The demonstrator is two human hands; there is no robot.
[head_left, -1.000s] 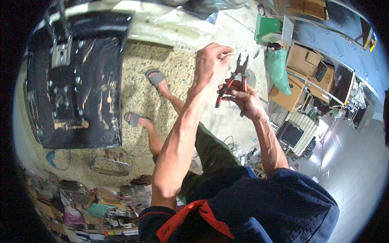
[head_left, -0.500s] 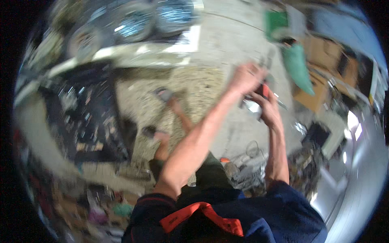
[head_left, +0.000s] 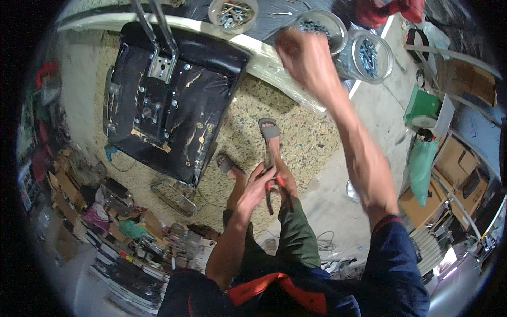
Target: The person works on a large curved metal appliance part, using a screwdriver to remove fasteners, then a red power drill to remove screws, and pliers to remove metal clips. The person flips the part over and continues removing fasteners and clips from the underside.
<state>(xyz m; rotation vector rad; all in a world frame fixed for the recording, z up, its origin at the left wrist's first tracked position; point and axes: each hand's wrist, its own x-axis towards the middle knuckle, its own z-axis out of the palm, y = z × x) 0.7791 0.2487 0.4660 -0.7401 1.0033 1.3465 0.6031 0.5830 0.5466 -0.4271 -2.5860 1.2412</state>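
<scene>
My left hand (head_left: pixel 257 186) is low in front of my legs, its fingers wrapped round a pair of pliers (head_left: pixel 280 181) with red and black handles. The handles point down toward me, spread apart. My right hand (head_left: pixel 306 61) reaches far forward over the edge of the work surface, beside a clear tub of screws (head_left: pixel 317 26). Its fingers are curled downward and smeared by motion, so whether anything is in them is hidden. Right of it stands a second clear tub of bolts (head_left: pixel 369 58).
A black padded seat (head_left: pixel 179 105) with bolts and a metal bracket (head_left: pixel 161 68) lies at the left. A bowl of mixed screws (head_left: pixel 234 16) stands beyond it. Cardboard boxes (head_left: pixel 459 164) and a green bag (head_left: pixel 422 169) stand at the right; clutter lines the lower left.
My hands were together at the right; now they are apart. The left has come down with the pliers, the right has gone forward to the tubs. The view has turned toward the seat.
</scene>
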